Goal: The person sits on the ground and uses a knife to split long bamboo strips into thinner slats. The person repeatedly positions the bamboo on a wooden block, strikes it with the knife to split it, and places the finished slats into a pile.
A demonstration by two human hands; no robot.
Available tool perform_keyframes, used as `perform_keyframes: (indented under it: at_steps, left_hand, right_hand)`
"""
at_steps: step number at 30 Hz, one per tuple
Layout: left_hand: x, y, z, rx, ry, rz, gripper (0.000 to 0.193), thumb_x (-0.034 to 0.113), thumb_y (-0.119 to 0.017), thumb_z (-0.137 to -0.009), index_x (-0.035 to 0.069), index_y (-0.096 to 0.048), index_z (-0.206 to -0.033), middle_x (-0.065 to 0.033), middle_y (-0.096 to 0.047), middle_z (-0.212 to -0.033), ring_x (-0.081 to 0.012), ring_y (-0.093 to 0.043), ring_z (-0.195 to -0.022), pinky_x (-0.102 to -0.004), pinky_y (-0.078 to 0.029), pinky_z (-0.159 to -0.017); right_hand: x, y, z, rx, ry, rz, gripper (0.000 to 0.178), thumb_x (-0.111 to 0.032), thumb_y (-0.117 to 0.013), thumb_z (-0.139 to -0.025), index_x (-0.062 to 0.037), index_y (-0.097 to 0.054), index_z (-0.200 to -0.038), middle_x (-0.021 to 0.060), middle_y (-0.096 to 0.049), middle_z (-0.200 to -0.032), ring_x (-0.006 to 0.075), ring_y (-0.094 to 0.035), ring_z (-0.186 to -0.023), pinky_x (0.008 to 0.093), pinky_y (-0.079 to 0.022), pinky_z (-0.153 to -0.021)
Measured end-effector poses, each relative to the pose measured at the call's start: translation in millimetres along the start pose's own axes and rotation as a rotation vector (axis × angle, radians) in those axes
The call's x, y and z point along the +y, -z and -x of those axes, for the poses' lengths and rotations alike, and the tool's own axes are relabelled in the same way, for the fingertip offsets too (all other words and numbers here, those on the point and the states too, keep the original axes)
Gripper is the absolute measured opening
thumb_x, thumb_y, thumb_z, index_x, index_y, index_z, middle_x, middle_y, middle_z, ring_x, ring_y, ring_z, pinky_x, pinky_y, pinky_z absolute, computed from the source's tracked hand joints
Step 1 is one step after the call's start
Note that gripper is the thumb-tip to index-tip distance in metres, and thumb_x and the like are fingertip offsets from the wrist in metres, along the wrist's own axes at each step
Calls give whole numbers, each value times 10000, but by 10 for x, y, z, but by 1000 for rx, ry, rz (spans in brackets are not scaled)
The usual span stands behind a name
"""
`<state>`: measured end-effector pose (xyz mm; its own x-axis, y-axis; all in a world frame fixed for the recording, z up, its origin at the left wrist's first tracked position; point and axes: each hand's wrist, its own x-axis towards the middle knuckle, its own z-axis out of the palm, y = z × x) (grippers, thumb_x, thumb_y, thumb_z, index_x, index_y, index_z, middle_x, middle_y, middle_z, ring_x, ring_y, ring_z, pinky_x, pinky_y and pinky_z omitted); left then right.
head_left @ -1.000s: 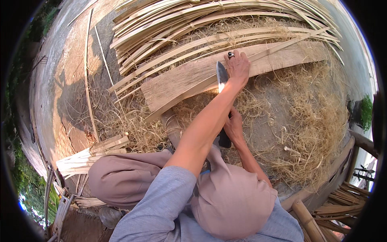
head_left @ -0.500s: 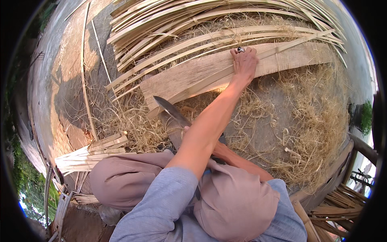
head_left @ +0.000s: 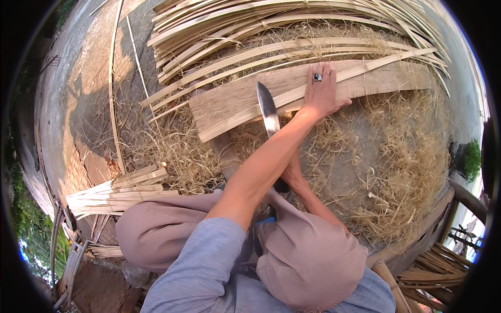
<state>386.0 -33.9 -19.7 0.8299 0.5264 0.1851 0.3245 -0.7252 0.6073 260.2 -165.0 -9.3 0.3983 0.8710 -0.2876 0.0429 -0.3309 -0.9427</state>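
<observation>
A pale bamboo strip (head_left: 235,119) lies slantwise along a wide wooden board (head_left: 224,98). My left hand (head_left: 321,93), with a ring on one finger, rests palm down on the strip and board. Its fingers are stretched flat and the thumb points out to the right. My left forearm crosses over my right. Below it, my right hand (head_left: 293,168) holds a knife (head_left: 267,106), its grip mostly hidden by the left forearm. The blade points away from me and its upper part overlaps the strip; whether it touches cannot be told.
Long bamboo strips (head_left: 209,41) are heaped beyond the board. Curly shavings (head_left: 402,177) cover the ground to the right and around the board. Shorter split pieces (head_left: 120,193) lie by my left knee. More strips (head_left: 436,276) sit at the lower right.
The knife has swung from the board's left end to the right and farther away, its tip now pointing more straight ahead. My left hand's fingers have gone from curled to flat.
</observation>
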Motion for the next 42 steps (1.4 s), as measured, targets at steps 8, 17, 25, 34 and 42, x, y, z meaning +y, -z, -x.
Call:
perform_keyframes:
  at_steps: [8, 17, 25, 34, 42]
  left_hand:
    - [84, -44, 91, -212, 43, -574, 906, 293, -600, -933, -14, -107, -1628, -193, -106, -1713, -340, 4, -1602, -482, 54, -1299]
    - [38, -108, 103, -152, 62, -486, 671, 85, -370, -1007, 12, -131, -1629, -132, -104, -1726, -314, -19, -1603, -438, 21, -1318]
    - [-136, -320, 126, 23, 2, -396, 898, 73, -621, -839, -29, -175, -1612, -213, -135, -1703, -378, -22, -1597, -474, 7, -1305]
    - [45, -228, 98, -102, 47, -350, 881, 133, -617, -865, 10, -184, -1622, -174, -142, -1712, -356, -38, -1599, -453, 5, -1308]
    - [29, -283, -119, -35, 91, -479, 704, 191, -471, -990, 30, -207, -1622, -131, -174, -1714, -316, -74, -1600, -433, 18, -1315]
  right_hand:
    - [180, 22, 88, 162, 78, 211, 296, -208, -705, -910, 10, -674, -1107, 183, -726, -1075, 320, -711, -1034, 443, -547, -859]
    - [503, 245, 76, -130, -149, 6, 510, -264, -764, -895, 8, -571, -1280, 202, -617, -1305, 303, -609, -1198, 454, -504, -982]
    - [499, 163, 62, -104, -248, -151, 400, -238, -706, -955, -1, -607, -1261, 146, -663, -1214, 220, -644, -1110, 394, -526, -959]
    - [524, -71, -3, -204, -274, -185, 365, -254, -709, -966, 2, -652, -1221, 107, -731, -1094, 192, -696, -1017, 361, -569, -859]
    - [566, 308, 71, 85, -238, -120, 326, -329, -712, -977, -37, -615, -1084, 64, -623, -984, 161, -597, -882, 343, -503, -751]
